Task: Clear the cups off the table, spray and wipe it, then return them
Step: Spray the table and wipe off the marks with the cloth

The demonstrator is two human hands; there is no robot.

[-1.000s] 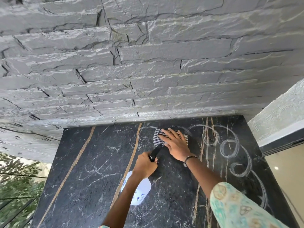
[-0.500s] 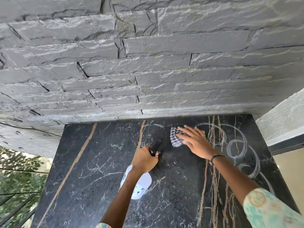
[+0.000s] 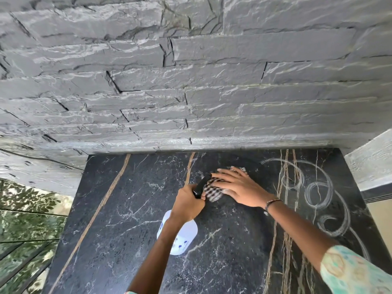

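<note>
wipe | right hand [image 3: 239, 187] flat on cloth [image 3: 213, 190], swept back leftward from half a second before, near table [image 3: 131, 209] far edge; left hand [image 3: 187, 203] grip closed round spray bottle [image 3: 180, 234]; no cups seen; wiping unfinished

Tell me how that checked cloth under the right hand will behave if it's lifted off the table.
The checked cloth is bunched and creased under the right hand, so it would probably droop, not hold shape. It looks thin, so likely light. On the wet-streaked table it may be damp and cling slightly.
</note>
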